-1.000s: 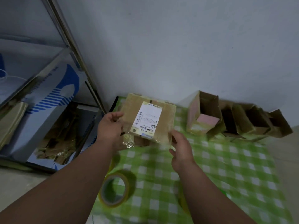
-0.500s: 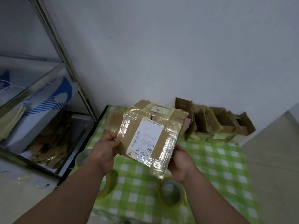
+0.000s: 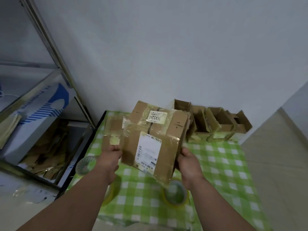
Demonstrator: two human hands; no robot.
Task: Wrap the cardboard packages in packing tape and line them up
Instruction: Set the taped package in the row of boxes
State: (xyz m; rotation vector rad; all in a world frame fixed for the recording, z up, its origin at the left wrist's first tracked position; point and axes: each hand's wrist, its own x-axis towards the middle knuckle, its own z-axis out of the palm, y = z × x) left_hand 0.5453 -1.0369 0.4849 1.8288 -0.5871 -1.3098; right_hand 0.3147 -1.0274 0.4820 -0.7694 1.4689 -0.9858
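The left hand [image 3: 110, 158] & right hand [image 3: 189, 161] grip the taped package [image 3: 150, 154] by its two sides, fingers curled round the edges, up over the green table [image 3: 221, 165], prob to set it w/ the other boxes [image 3: 216, 125] by the wall

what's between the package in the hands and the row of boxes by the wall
The held package, gripped by the left hand and right hand, has the package labelled 30024 right behind it. That one partly blocks the way to the row of boxes.
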